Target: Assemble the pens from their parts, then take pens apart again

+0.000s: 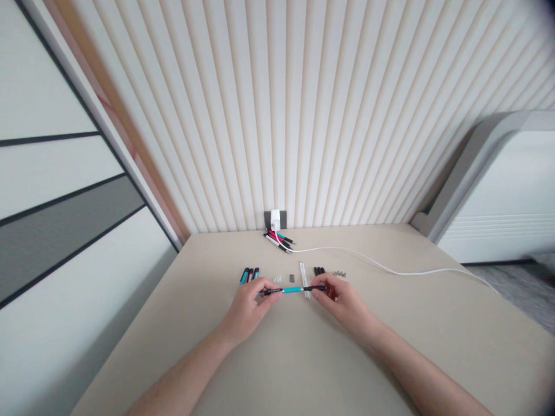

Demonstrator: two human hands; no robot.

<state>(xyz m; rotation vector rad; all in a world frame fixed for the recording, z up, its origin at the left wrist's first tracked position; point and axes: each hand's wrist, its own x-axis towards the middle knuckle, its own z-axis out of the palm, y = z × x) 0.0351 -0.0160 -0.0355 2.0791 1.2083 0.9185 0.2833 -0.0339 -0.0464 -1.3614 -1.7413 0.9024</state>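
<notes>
A black and turquoise pen (292, 290) is held level above the table, one end in each hand. My left hand (250, 306) pinches its black left end, and my right hand (340, 300) grips the black right end. Just beyond my left hand lie several pen barrels (250, 274), turquoise, black and red. Small white tips (277, 279) and small grey pieces, perhaps springs (292, 278), lie behind the pen. White refills (303, 271) run partly beneath it. Past my right fingers are short black parts (319, 270) and small metallic pieces (339, 274).
At the back of the beige table (277, 358), several pens (280, 240) lie in a pile below a white charger (275, 219) in a wall socket. Its white cable (390, 269) crosses to the right edge. A ribbed wall panel (295, 115) stands behind; a white cabinet (65, 277) is left.
</notes>
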